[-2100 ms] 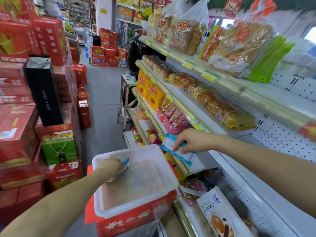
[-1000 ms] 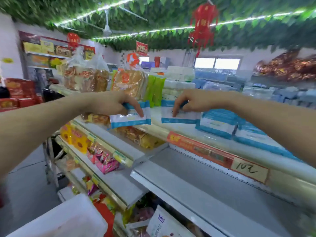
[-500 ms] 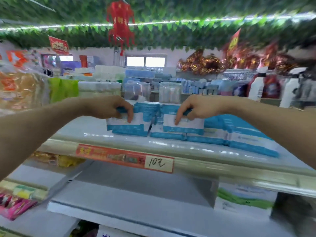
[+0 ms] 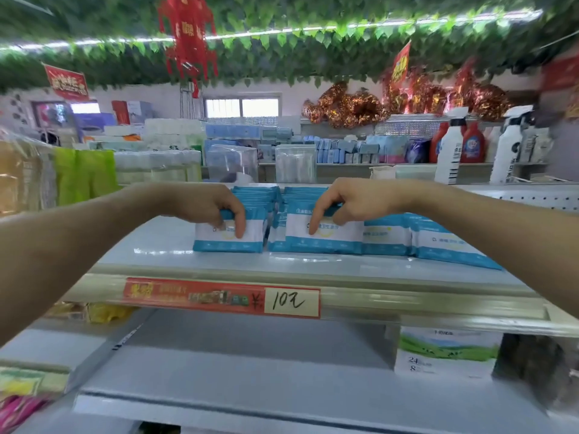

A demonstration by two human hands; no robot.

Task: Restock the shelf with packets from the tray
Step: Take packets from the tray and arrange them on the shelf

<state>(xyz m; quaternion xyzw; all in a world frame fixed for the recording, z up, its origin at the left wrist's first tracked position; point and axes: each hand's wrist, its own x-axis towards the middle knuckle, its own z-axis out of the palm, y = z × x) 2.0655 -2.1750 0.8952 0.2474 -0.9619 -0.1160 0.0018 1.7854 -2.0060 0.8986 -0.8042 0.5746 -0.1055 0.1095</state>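
Observation:
Blue-and-white packets stand in rows on the top shelf (image 4: 219, 264). My left hand (image 4: 213, 208) grips the top edge of the front packet of the left row (image 4: 228, 241), which stands upright on the shelf. My right hand (image 4: 351, 202) pinches the top of the front packet of the middle row (image 4: 329, 238), forefinger down its face. More such packets (image 4: 438, 242) lean in a row to the right. The tray is out of view.
A red price strip (image 4: 219, 296) with a handwritten tag runs along the shelf's front edge. Below is a lower shelf (image 4: 250, 371) with a green-and-white box (image 4: 445, 352) at the right. Green bags (image 4: 84, 173) and bottles (image 4: 448, 151) stand further back.
Both hands took packets from the tray, lifted them up to the top shelf and set them at the front of the rows. The view swung up and right.

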